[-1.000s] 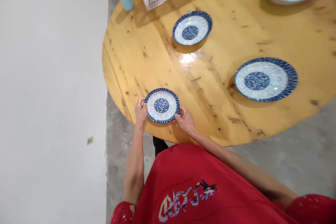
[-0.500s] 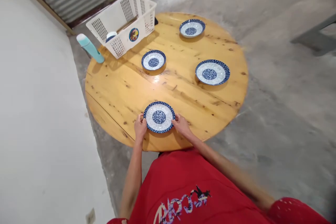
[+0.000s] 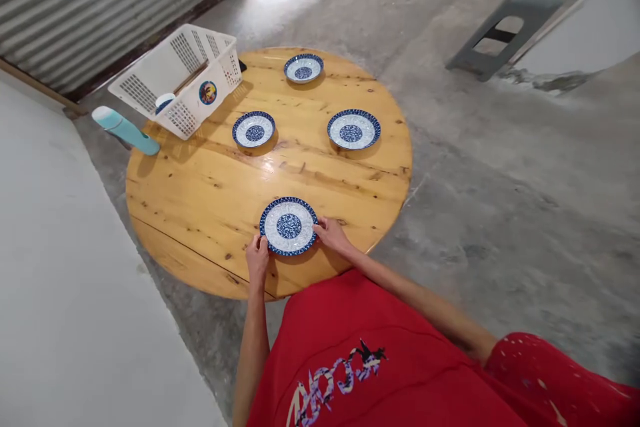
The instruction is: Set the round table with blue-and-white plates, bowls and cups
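L hand (image 3: 257,258), R hand (image 3: 331,234) — each grip pinching blue-rimmed plate (image 3: 289,226), nr edge of table (image 3: 200,203)

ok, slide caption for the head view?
Left hand and right hand hold a plate at a round table, three more plates and a basket beyond.

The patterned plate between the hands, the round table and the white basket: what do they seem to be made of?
Blue-and-white plate: perhaps glazed ceramic or melamine, by its smooth face and crisp pattern. Round table: varnished-looking wood, by its knots and glare. White basket: probably matte molded plastic, by its thin, evenly perforated walls.
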The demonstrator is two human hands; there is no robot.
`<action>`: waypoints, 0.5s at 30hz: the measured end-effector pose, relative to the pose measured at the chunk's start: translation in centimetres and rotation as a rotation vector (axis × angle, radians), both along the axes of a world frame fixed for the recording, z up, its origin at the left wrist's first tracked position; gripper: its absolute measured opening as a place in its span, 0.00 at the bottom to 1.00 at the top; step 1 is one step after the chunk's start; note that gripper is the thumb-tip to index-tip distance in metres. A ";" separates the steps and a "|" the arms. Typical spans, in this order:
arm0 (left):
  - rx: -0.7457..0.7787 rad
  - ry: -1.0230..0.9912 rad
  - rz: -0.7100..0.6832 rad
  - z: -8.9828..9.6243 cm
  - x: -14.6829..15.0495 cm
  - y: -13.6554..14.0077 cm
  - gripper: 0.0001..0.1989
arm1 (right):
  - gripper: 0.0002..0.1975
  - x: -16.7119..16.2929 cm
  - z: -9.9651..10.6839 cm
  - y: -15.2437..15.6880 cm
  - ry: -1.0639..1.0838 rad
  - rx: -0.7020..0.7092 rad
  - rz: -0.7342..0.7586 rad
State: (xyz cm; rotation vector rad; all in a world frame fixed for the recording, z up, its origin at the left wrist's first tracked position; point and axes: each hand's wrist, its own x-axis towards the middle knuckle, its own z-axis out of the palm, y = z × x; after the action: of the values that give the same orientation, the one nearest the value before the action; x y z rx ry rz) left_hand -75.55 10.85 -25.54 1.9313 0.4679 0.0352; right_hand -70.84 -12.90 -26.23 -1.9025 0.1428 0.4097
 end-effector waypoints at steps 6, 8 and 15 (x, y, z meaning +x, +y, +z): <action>0.011 -0.004 -0.014 0.2 0.3 0.0 0.12 | 0.06 0.1 -0.1 -0.2 0.021 0.027 0.000; 0.024 -0.007 -0.016 0.3 0.2 -0.1 0.12 | 0.07 0.0 -0.3 -0.3 0.026 0.032 0.011; 0.057 -0.032 0.007 0.6 -0.1 -0.5 0.12 | 0.06 -0.2 -0.8 -0.3 0.032 0.034 0.036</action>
State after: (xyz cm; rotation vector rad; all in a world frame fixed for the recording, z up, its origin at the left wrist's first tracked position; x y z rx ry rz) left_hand -75.63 10.36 -24.91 1.9821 0.4572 0.0843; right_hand -71.08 -13.21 -27.05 -1.8678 0.1224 0.4639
